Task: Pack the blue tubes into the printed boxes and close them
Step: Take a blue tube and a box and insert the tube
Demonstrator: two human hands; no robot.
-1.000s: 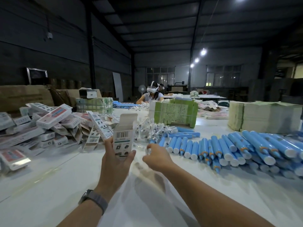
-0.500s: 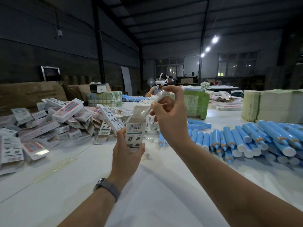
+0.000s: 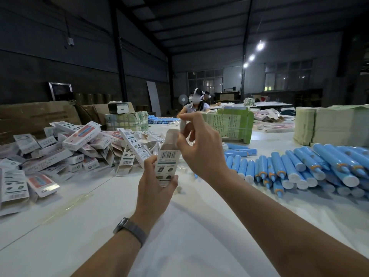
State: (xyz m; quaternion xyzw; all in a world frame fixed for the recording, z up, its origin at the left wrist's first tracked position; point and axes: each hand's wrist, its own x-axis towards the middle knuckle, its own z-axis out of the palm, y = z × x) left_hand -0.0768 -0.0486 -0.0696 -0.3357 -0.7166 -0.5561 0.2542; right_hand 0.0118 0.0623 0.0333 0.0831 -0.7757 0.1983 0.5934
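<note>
Left hand (image 3: pixel 154 188) gripped upright printed box (image 3: pixel 167 164), top flap open. Right hand (image 3: pixel 200 148) above box mouth, pinching small pale item (image 3: pixel 182 125), identity unclear. Blue tubes (image 3: pixel 299 166) right of box, on table (image 3: pixel 179 246). Step judged: loading insert; next, tube into mouth.

A large, dim warehouse hall with dark corrugated metal walls (image 3: pixel 60 62) on the left and a dark pitched roof of steel beams (image 3: pixel 199 23) overhead. Three bright round ceiling lamps (image 3: pixel 260 46) hang in a row at the far right. The pale far end wall holds gridded multi-pane windows (image 3: pixel 287 77), faintly lit. A long white worktable (image 3: pixel 179 226) stretches from near to far. Flattened brown cardboard sheets (image 3: pixel 36 118) lean against the left wall, and a small white standing fan (image 3: pixel 182 99) stands far off.
</note>
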